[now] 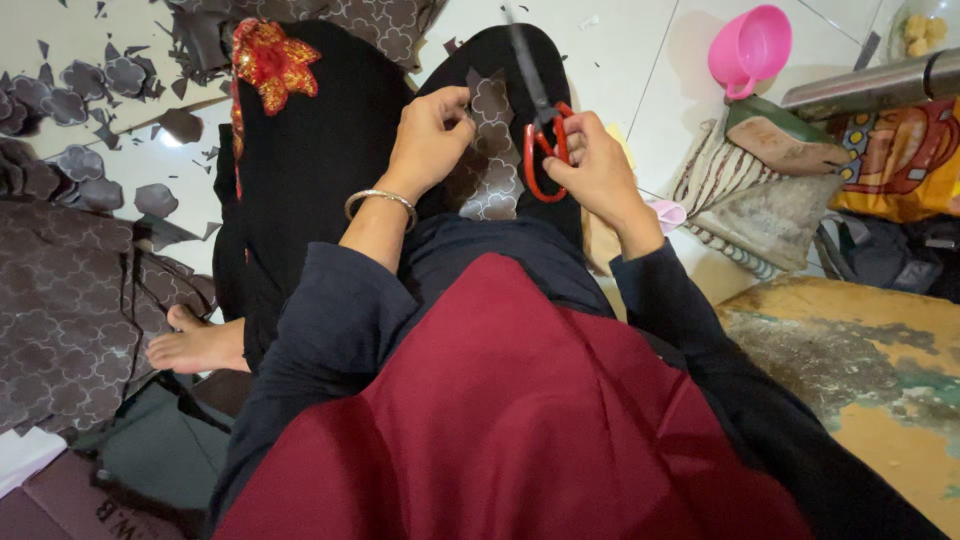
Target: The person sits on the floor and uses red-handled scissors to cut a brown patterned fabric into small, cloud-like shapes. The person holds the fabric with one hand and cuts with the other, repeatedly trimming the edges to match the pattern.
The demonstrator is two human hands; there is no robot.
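My left hand (432, 135) pinches the patterned fabric (492, 160); my right hand (590, 165) grips the red scissors (541, 140). If the cloth slackens, I judge the blades could snag.

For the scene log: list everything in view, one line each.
scissors: one, red handles, in right hand
patterned fabric piece: one, brown, on lap, pinched by left hand
cut flower shapes: many, dark grey, floor at left
patterned cloth: one, brown, far left
scoop: one, pink, floor upper right
bangle: one, silver, left wrist
left hand: grip on fabric
right hand: grip through scissor handles
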